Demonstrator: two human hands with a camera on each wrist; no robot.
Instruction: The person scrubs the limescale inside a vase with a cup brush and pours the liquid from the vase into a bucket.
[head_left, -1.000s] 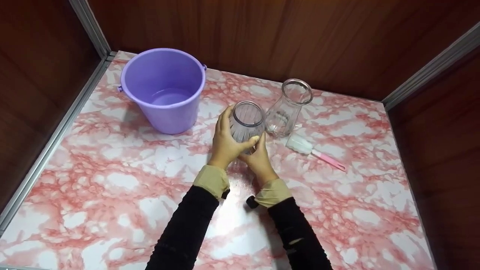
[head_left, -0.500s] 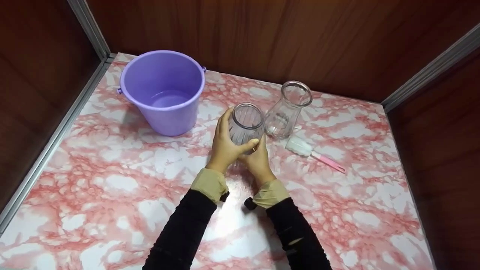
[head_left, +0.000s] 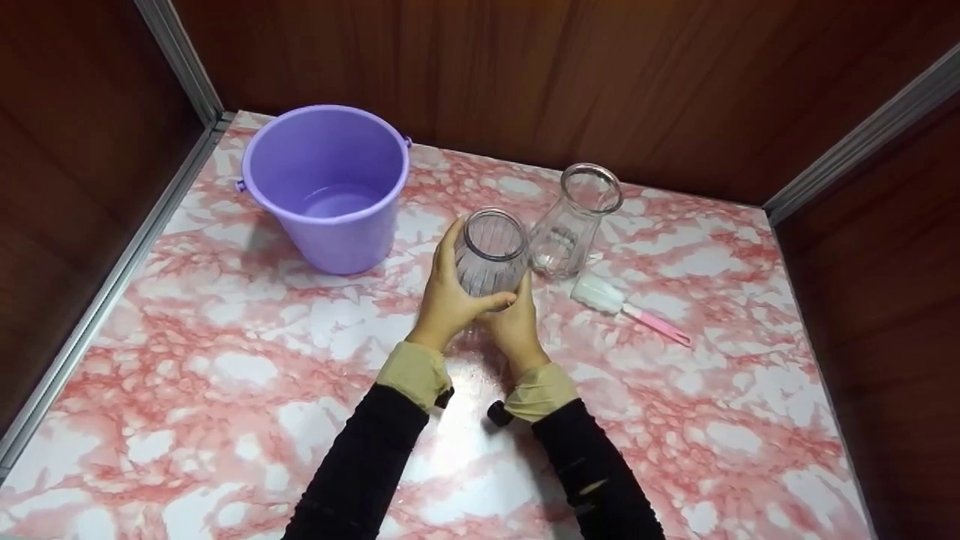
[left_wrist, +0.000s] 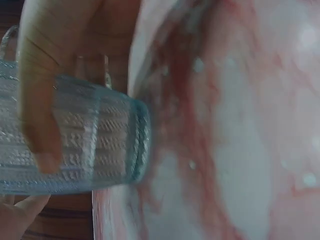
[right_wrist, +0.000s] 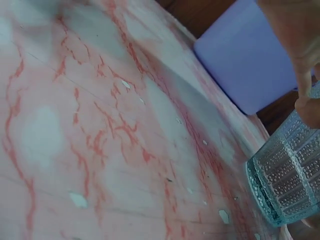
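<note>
Against the frame a second ago, the left thumb sits lower across the front of the ribbed glass jar [head_left: 489, 276], so more wall shows beneath the rim. The jar lies at 1 o'clock from the left hand [head_left: 448, 301] and 11 o'clock from the right hand [head_left: 513, 325] — both grip it, fingers bent only as far as its width allows — with a glass vase [head_left: 574, 231] at its 2 o'clock.

Brown wood-grain walls [head_left: 487, 82] enclose 3 sides; grey strips [head_left: 184, 64] line 2 corners. Table [head_left: 225, 427]: marbled red and white.
</note>
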